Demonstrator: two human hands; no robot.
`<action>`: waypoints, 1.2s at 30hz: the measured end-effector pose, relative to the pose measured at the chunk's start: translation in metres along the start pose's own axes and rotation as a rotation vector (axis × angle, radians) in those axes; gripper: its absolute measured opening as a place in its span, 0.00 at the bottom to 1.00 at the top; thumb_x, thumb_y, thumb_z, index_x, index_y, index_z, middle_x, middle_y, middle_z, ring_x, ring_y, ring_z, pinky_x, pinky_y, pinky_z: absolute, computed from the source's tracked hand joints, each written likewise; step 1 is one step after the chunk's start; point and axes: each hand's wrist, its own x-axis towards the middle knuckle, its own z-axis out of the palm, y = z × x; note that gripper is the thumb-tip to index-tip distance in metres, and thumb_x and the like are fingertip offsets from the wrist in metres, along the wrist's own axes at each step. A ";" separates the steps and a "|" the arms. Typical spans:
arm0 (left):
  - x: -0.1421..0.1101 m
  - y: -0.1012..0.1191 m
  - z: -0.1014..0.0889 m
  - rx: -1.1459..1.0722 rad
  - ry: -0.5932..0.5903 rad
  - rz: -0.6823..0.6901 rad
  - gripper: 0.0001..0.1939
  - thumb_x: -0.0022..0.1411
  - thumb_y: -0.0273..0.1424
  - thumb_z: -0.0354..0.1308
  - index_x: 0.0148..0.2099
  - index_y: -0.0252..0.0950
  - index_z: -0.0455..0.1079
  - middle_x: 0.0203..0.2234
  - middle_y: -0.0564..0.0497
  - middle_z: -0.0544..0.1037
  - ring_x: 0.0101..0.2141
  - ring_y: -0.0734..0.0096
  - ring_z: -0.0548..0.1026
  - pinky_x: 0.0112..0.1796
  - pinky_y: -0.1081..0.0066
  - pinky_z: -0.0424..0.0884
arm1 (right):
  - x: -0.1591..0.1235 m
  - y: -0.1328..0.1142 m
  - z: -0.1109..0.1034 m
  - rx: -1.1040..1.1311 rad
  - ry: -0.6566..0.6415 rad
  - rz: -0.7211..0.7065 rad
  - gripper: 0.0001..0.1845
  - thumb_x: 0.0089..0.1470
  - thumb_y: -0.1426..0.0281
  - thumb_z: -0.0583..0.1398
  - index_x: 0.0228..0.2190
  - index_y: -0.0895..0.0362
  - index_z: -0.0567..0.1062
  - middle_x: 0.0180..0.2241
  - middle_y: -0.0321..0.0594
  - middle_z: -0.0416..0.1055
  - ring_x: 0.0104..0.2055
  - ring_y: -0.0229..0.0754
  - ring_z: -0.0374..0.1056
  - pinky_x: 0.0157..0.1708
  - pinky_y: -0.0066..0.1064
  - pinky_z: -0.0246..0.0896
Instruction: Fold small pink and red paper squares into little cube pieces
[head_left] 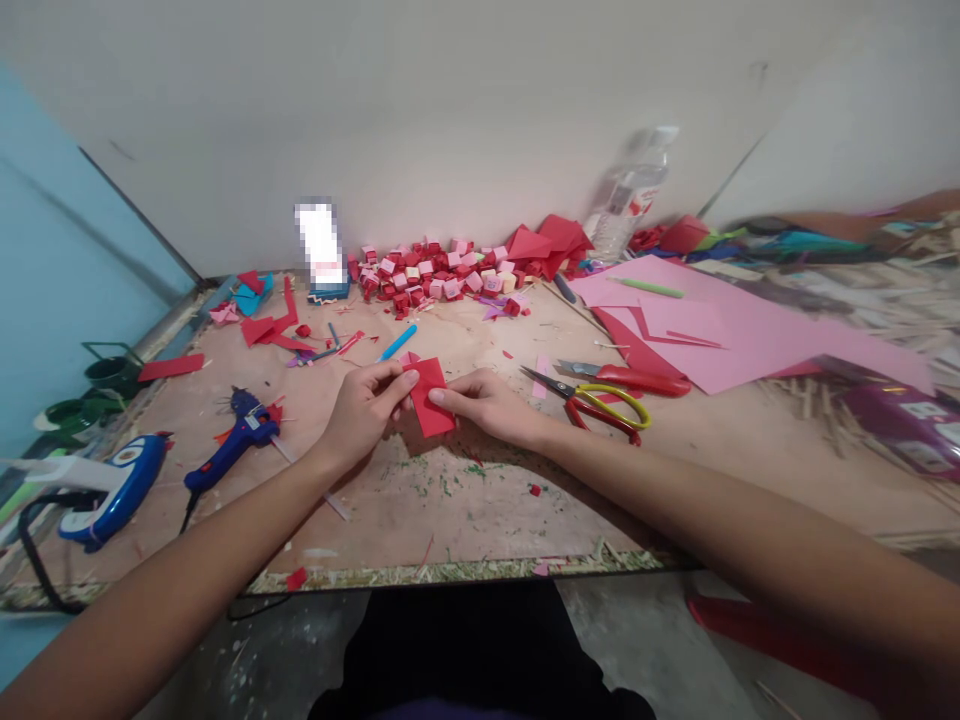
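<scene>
Between my two hands is a red paper piece, a small upright rectangle held just above the middle of the table. My left hand pinches its upper left edge, where a bit of pink paper also shows. On the other side, my right hand grips the right edge with the thumb lying on the front. The fingers behind the paper are hidden. Scissors with yellow and red handles lie right of my right hand, beside a red-handled cutter. A blue pen rests beyond my left hand.
Many small red and pink folded paper cubes are heaped by the wall. A blue glue gun lies at left. Pink paper sheets cover the right side, near a plastic bottle. A phone stands at the back.
</scene>
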 end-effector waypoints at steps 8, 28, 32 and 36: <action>0.001 0.003 0.000 0.008 0.048 0.018 0.18 0.67 0.37 0.65 0.25 0.36 0.72 0.18 0.54 0.74 0.19 0.77 0.69 0.24 0.76 0.65 | 0.001 0.002 0.001 0.037 -0.003 -0.015 0.32 0.62 0.42 0.65 0.27 0.59 0.82 0.26 0.39 0.74 0.29 0.39 0.62 0.31 0.33 0.56; 0.002 0.003 -0.001 0.025 0.095 0.043 0.20 0.68 0.37 0.65 0.23 0.37 0.72 0.17 0.54 0.73 0.19 0.76 0.68 0.23 0.75 0.64 | 0.000 0.000 0.002 0.097 -0.049 0.017 0.29 0.63 0.45 0.67 0.28 0.58 0.85 0.27 0.45 0.83 0.29 0.42 0.75 0.32 0.32 0.68; 0.002 0.003 -0.001 0.025 0.105 0.047 0.20 0.68 0.37 0.65 0.23 0.37 0.72 0.17 0.54 0.73 0.19 0.76 0.67 0.23 0.74 0.63 | 0.001 0.001 0.002 0.096 -0.054 0.014 0.29 0.63 0.45 0.66 0.29 0.59 0.85 0.28 0.47 0.84 0.29 0.42 0.76 0.32 0.33 0.69; 0.001 0.002 -0.001 0.018 0.105 0.038 0.20 0.68 0.37 0.65 0.24 0.38 0.72 0.17 0.54 0.73 0.19 0.75 0.68 0.23 0.74 0.63 | 0.001 0.001 0.001 0.109 -0.063 0.019 0.29 0.64 0.46 0.66 0.30 0.59 0.86 0.29 0.47 0.84 0.29 0.41 0.76 0.33 0.33 0.69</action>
